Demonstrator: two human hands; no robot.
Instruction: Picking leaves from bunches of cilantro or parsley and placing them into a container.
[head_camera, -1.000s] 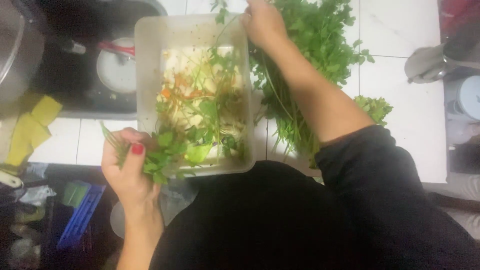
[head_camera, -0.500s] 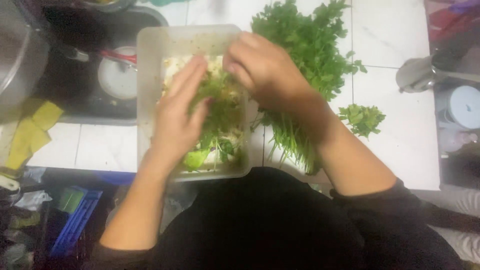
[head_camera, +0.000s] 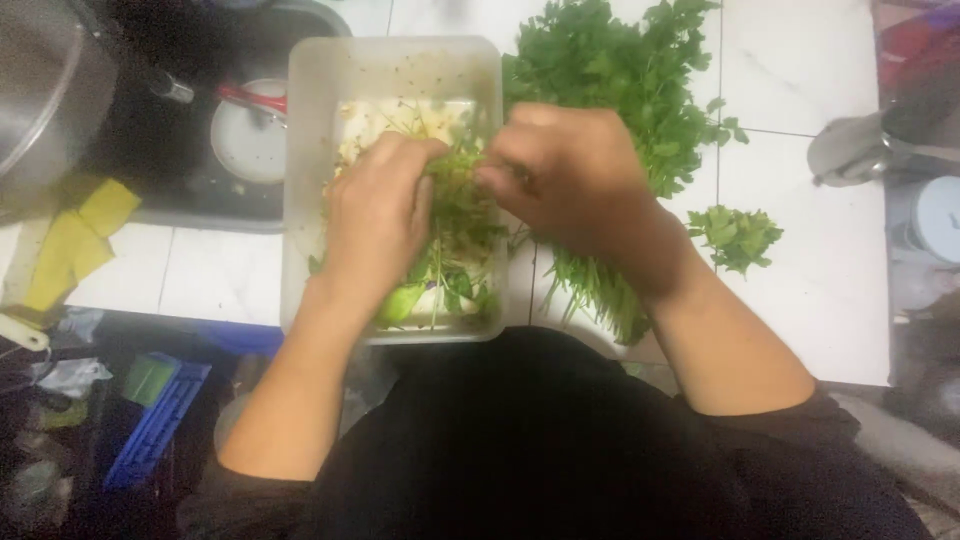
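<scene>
**Both hands on the herb sprigs**

Your left hand (head_camera: 375, 225) and right hand (head_camera: 565, 180) meet at frame centre over the plastic tub (head_camera: 300, 200), fingers pinched shut on leafy herb sprigs (head_camera: 460, 205). They look light, limp and easily bruised; grip the stems, not leaves. The loose bunch (head_camera: 620, 90) lies upper right on the table (head_camera: 830, 290).

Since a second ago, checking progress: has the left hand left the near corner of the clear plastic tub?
Yes. The left hand moved up from the tub's near-left corner to its middle, over the greens.
</scene>
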